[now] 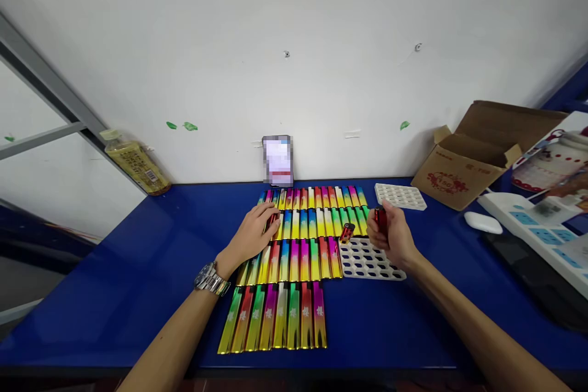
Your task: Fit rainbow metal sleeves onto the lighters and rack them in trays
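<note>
My right hand (392,236) is closed round a red lighter (381,219), its thumb over the top end. Below and left of that hand, another red lighter (346,233) stands tilted in a corner of a white tray with holes (372,276). My left hand (252,233), a metal watch on its wrist, lies over the left end of the second row of lighters. Its fingers are stretched forward and apart from the thumb, with a red lighter (274,218) showing between them. Shiny multicoloured lighters (294,257) lie side by side in several rows, partly hidden by this hand.
A second white holed tray (400,196) lies farther back, near an open cardboard box (463,171). A phone (278,161) leans on the wall. A bottle (138,165) stands at left. On the right are a white case (483,222), a power strip (533,226) and a dark flat object (537,275).
</note>
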### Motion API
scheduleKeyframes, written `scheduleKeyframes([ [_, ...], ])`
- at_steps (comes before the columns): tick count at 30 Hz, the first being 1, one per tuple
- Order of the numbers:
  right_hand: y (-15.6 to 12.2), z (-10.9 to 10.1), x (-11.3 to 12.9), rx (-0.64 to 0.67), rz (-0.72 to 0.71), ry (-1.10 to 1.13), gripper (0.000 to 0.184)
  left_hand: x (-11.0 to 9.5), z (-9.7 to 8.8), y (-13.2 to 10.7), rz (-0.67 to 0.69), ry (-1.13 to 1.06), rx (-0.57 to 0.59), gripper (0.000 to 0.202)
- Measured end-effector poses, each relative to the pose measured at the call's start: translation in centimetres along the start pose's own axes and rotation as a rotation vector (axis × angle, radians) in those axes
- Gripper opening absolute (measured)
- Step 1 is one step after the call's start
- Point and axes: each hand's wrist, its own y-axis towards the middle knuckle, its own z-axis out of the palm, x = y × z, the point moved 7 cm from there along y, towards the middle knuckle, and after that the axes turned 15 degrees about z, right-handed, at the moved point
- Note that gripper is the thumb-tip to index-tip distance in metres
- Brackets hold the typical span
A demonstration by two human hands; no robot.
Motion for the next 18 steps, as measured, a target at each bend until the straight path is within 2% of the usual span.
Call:
scheduleKeyframes([
  [3,0.2,0.0,-1.2,-0.038,0.081,0.024,0.045,0.0,0.0,0.0,0.011,0.009,-0.005,0.036],
  [6,-0.1,0.1,-1.4,-0.056,0.082,0.018,0.041,0.1,0.0,0.1,0.023,0.014,-0.012,0.036],
  [10,-0.2,0.4,-1.5,0.008,0.113,0.054,0.045,0.1,0.1,0.1,0.025,0.012,-0.013,0.036],
  [15,-0.1,0.4,-1.6,0.036,0.068,0.041,0.047,0.1,0.0,0.1,0.037,0.015,-0.029,0.036],
  [18,0.0,0.1,-1.7,-0.01,0.068,0.047,0.044,0.1,0.0,0.1,0.039,0.016,-0.027,0.035],
])
